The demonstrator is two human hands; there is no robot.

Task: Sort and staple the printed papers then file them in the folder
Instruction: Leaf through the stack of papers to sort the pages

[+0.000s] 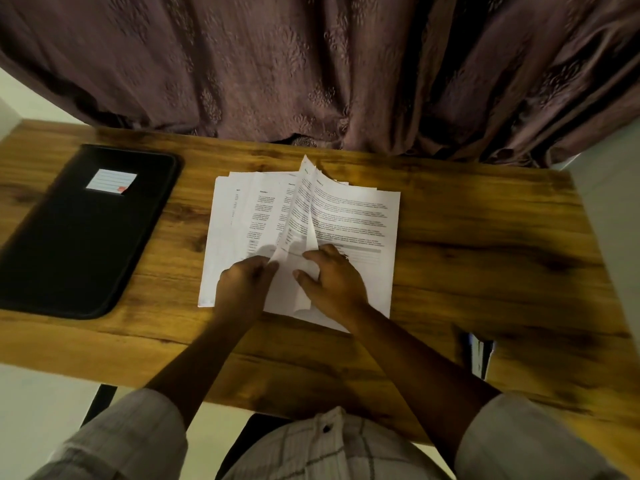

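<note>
A fanned stack of printed papers [353, 216] lies at the middle of the wooden table [450, 258]. Some upper sheets [304, 202] are lifted and stand bent above the stack. My left hand [242, 285] grips the lower edge of the lifted sheets, fingers curled under them. My right hand [332, 282] rests on the stack just to the right, its thumb and fingers spread against the lifted sheets' base. A black folder [83, 244] with a small white label [110, 181] lies shut on the table's left side.
A small dark, bluish object [479, 355], possibly the stapler, lies near the table's front right edge, blurred. A brown patterned curtain [311, 64] hangs behind the table's far edge. Bare wood lies right of the papers.
</note>
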